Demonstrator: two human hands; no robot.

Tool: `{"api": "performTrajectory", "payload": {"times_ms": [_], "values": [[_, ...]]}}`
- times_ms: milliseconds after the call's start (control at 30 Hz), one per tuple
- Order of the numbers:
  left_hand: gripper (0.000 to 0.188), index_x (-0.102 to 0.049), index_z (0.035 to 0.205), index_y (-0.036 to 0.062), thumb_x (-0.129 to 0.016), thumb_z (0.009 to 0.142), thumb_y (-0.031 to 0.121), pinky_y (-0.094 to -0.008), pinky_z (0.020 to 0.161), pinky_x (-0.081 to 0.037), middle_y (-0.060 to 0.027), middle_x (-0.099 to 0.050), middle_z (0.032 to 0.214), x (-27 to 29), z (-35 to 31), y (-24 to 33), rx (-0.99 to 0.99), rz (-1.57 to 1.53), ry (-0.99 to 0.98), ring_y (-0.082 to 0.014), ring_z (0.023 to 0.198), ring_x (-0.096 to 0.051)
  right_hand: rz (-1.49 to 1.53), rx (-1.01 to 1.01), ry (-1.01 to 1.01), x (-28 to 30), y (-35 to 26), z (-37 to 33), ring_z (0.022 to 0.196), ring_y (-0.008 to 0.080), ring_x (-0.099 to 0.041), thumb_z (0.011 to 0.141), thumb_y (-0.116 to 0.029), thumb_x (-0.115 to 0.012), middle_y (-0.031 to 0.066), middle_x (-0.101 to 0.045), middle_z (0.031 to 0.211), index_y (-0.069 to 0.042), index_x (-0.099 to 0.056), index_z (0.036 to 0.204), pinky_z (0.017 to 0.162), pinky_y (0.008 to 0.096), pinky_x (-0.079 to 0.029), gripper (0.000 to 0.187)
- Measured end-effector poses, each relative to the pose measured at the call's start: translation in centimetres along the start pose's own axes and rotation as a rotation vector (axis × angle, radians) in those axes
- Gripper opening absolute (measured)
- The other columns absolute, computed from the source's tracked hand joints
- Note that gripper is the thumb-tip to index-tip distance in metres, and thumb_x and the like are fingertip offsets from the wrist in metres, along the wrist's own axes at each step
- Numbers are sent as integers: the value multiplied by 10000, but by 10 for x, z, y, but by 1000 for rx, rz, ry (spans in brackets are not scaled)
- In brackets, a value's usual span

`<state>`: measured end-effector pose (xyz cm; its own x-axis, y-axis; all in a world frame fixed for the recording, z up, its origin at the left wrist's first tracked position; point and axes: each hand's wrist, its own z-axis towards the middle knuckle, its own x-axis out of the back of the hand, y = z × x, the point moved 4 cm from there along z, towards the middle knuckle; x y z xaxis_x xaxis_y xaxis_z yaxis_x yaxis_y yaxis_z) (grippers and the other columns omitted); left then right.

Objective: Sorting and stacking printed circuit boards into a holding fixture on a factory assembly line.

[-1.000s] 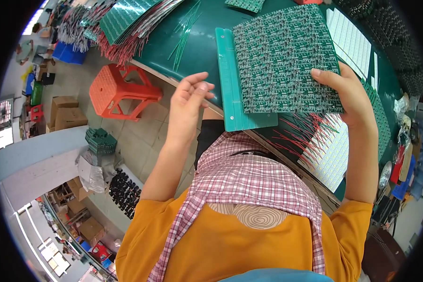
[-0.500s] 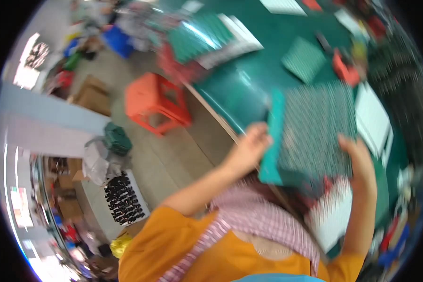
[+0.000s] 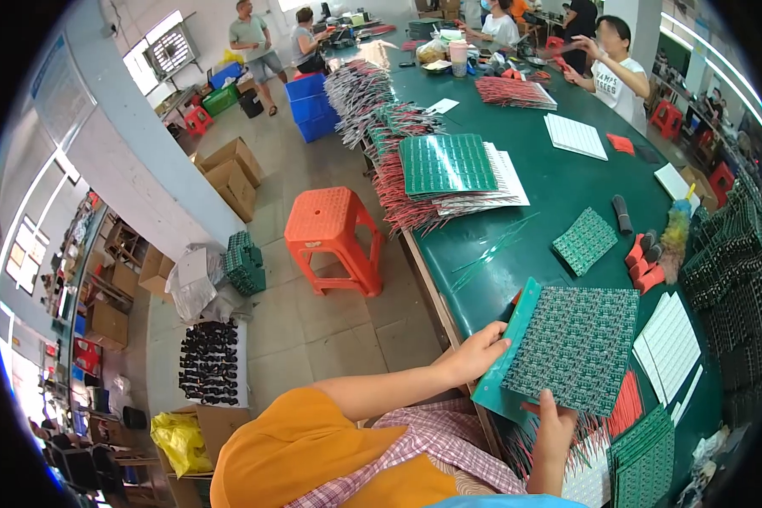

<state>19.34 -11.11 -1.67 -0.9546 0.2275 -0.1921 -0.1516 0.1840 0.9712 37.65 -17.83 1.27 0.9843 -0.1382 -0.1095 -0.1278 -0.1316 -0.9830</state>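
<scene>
Both hands grip teal tray (image 3: 506, 364) under circuit panel (image 3: 577, 349): left hand (image 3: 479, 350) left edge, right hand (image 3: 555, 423) near edge.

Your left hand (image 3: 481, 349) and right hand (image 3: 554, 423) grip a smooth teal plastic tray (image 3: 506, 360) under a matt, finely bumpy green circuit panel (image 3: 577, 347). The table top (image 3: 559, 190) looks smooth and slightly glossy; the orange stool (image 3: 330, 230) is perforated plastic.
</scene>
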Motion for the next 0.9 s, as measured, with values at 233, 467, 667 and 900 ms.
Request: {"api": "performTrajectory", "payload": {"times_ms": [233, 467, 667, 900], "values": [[484, -325, 1344, 48, -530, 920, 159, -311, 878, -431, -108, -486, 1142, 9, -5, 13, -218, 288, 185, -163, 1028, -491, -306, 153, 97, -13, 7, 2, 591, 141, -583, 930, -204, -511, 50, -621, 643, 63, -654, 774, 537, 271, -442, 341], [462, -370, 1321, 9, -500, 946, 246, -294, 937, -382, -77, -521, 1167, 15, -11, 59, -256, 105, 279, -166, 1085, -479, -108, 75, -173, -26, -76, -7, 654, 178, -602, 937, -178, -494, 77, -642, 684, 43, -659, 757, 610, 282, -451, 329], [456, -402, 1312, 43, -546, 899, 170, -436, 988, -386, -115, -514, 1257, 37, 5, 85, -36, -416, 305, -261, 1127, -502, 37, -43, -436, -38, -53, 5, 800, 190, -641, 948, -238, -497, 131, -658, 891, 54, -550, 1117, 696, 292, -495, 342], [371, -430, 1262, -22, -487, 939, 153, -476, 948, -432, -153, -511, 1268, 249, 126, 181, -185, -298, 532, -306, 1121, -526, -629, 217, 274, 94, -57, -31, 935, 201, -609, 869, -66, -552, 117, -627, 1041, -44, -542, 1203, 799, 306, -483, 335]]}}
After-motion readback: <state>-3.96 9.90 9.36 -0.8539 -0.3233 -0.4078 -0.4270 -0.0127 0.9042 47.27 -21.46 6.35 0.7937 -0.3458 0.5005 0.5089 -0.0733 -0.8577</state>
